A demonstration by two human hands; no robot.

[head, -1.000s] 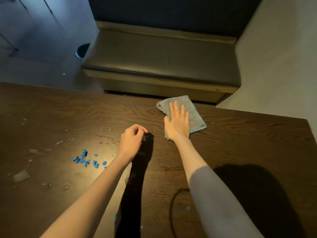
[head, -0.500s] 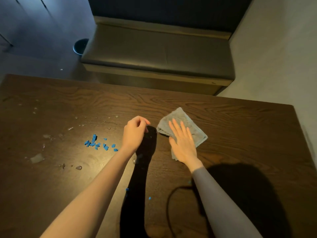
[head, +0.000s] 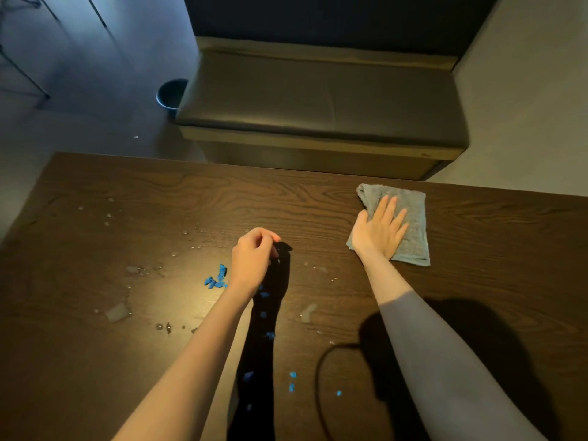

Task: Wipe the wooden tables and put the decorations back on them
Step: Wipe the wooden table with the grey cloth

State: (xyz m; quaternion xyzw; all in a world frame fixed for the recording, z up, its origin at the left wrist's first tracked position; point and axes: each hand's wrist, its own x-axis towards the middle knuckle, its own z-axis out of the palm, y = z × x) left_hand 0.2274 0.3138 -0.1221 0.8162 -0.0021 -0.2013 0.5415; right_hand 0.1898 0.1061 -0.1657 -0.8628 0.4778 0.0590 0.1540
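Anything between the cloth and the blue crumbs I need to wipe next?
Yes: the left hand hovers, fingers curled, between the grey cloth under the right hand and the blue bits. Otherwise only bare wooden table.

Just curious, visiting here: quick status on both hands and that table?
Right hand flat on grey cloth, far side of wooden table. Left hand curled, nothing visibly held. Blue bits and water drops unwiped.
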